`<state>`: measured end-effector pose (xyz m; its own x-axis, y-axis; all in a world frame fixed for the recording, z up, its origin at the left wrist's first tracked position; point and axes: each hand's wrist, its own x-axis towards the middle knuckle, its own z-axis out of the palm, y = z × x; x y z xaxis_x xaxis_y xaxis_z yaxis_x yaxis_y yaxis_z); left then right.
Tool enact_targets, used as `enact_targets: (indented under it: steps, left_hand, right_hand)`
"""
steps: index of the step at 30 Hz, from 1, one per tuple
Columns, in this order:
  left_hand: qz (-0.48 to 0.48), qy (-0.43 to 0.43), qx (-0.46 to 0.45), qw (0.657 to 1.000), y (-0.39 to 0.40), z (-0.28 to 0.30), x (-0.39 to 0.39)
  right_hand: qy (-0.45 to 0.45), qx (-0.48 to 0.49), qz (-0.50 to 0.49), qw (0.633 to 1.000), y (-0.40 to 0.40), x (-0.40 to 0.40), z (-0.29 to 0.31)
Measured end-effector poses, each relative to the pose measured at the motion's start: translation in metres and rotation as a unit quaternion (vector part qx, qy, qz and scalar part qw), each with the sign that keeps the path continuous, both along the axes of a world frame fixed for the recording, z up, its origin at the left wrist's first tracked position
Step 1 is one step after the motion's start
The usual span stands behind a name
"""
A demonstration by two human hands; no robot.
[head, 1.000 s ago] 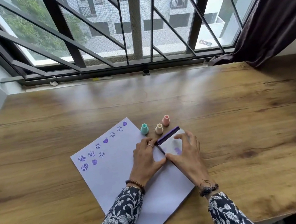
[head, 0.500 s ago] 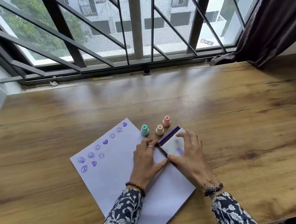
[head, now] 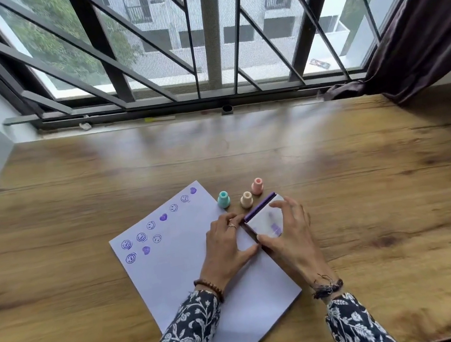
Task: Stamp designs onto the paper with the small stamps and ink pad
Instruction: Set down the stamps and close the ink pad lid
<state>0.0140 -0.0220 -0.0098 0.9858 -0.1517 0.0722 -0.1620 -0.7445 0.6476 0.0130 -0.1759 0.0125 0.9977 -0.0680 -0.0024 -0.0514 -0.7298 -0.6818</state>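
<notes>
So I've got the ink pad between both hands, sitting at the right edge of the paper. My right hand curls over its clear lid, fingers on the far corner and thumb on the near one, so that hand's pinching the lid; my left hand lies flat on the sheet, fingers and thumb against the pad's left side. Can't tell if the lid's fully down. The three little stamps stand upright at about 12 o'clock from the pad: teal stamp, cream stamp just beside the pad's purple edge, pink stamp. Purple smileys and hearts run along the paper's far left edge, around 10 o'clock. Wooden table is bare out to 3 o'clock, and the window grille sits at 12.
</notes>
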Motion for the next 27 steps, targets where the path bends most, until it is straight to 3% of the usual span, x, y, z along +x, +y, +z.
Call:
enact_targets:
  steps: [7,27]
  left_hand:
    - [-0.003,-0.003,-0.001,1.0,0.0,0.001,0.0]
    - [-0.002,-0.02,0.01,1.0,0.0,-0.003,0.001]
  right_hand:
    - [-0.027,-0.033,0.007,0.999,-0.001,-0.002,0.002]
    - [0.014,-0.016,0.016,1.0,0.006,0.013,0.006]
